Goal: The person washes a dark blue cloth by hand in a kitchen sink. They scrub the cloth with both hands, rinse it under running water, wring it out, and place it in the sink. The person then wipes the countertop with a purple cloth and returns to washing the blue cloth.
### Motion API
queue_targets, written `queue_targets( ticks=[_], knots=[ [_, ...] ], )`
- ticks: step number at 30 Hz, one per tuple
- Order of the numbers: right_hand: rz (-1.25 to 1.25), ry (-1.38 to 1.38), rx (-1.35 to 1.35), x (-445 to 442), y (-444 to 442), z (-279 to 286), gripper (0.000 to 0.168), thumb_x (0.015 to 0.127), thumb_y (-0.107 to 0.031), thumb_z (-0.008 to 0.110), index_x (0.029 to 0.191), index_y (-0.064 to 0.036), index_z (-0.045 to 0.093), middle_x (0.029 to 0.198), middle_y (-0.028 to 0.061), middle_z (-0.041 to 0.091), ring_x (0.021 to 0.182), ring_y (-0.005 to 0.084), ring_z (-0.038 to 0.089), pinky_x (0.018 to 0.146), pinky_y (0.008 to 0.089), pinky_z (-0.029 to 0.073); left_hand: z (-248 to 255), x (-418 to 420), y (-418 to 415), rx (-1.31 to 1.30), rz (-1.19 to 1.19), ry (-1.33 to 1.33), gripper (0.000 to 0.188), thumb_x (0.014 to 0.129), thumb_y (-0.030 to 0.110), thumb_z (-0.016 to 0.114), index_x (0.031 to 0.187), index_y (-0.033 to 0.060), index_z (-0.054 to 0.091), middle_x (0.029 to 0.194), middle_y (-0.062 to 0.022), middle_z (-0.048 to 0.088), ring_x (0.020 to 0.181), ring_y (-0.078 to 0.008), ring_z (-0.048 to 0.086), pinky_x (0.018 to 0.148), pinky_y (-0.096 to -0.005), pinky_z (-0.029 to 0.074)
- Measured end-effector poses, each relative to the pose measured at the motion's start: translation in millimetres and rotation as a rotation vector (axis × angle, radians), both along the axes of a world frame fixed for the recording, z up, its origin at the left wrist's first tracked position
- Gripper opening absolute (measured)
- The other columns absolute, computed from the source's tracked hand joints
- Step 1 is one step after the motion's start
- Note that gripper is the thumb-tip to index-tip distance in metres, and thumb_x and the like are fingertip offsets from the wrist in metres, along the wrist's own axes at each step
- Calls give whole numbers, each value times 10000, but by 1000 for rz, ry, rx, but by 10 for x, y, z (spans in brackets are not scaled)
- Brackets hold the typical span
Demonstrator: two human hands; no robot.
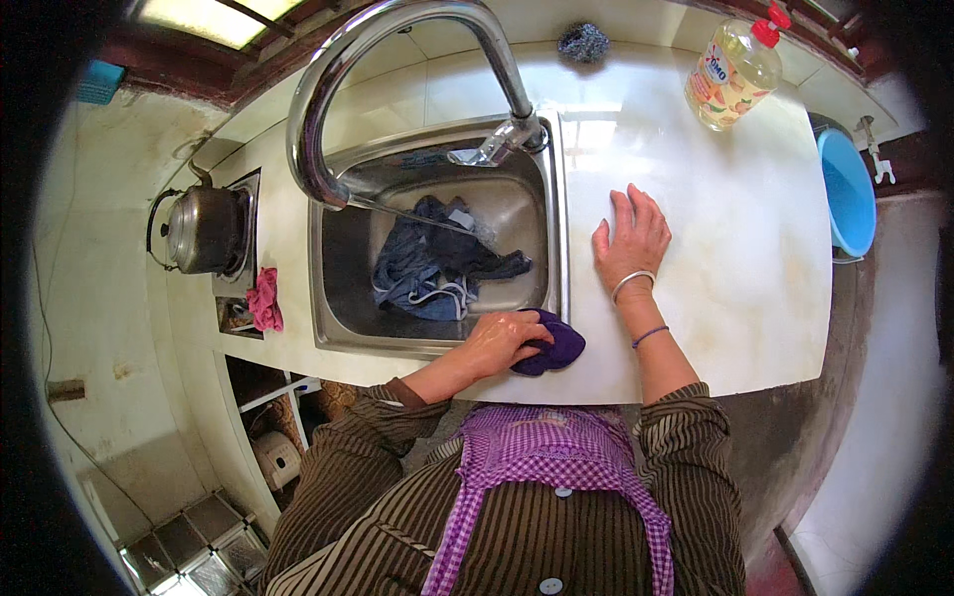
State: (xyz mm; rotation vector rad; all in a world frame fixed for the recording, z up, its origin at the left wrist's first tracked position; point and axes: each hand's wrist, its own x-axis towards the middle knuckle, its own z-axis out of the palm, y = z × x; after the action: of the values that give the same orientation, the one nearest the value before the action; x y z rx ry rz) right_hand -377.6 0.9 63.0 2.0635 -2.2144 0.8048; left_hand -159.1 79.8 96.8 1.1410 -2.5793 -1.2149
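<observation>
My left hand grips a folded dark purple cloth at the near right corner of the stainless steel sink. Part of that cloth lies on the white countertop. To the right of the sink, my right hand rests on the counter with its fingers apart and nothing in it. A bunched wet dark blue garment with white trim lies in the basin. Water runs onto it from the curved chrome faucet.
A steel-wool scrubber and an OMO pump bottle stand at the counter's back. Beyond its right edge is a blue basin. At left, a metal kettle sits on a stove near a pink cloth.
</observation>
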Motion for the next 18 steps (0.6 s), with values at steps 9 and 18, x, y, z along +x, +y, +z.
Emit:
queue_targets(
  ticks=[9, 18],
  knots=[
    [-5, 7, 6, 17, 3, 3, 437, 724, -193, 608, 1150, -117, 544, 1275, 69, 454, 1205, 267, 392, 1000, 437, 299, -250, -318, -348, -474, 292, -62, 302, 700, 129, 673, 929, 80, 483, 749, -101, 502, 717, -322, 565, 583, -419, 452],
    [11, 24, 16, 78, 29, 27, 434, 739, -190, 597, 1162, -110, 537, 1279, 78, 452, 1216, 268, 378, 1012, 439, 286, -794, -412, -1165, -340, 826, -378, 192, 799, 215, 617, 893, 59, 556, 842, -156, 629, 791, -353, 621, 635, -465, 493]
  ],
)
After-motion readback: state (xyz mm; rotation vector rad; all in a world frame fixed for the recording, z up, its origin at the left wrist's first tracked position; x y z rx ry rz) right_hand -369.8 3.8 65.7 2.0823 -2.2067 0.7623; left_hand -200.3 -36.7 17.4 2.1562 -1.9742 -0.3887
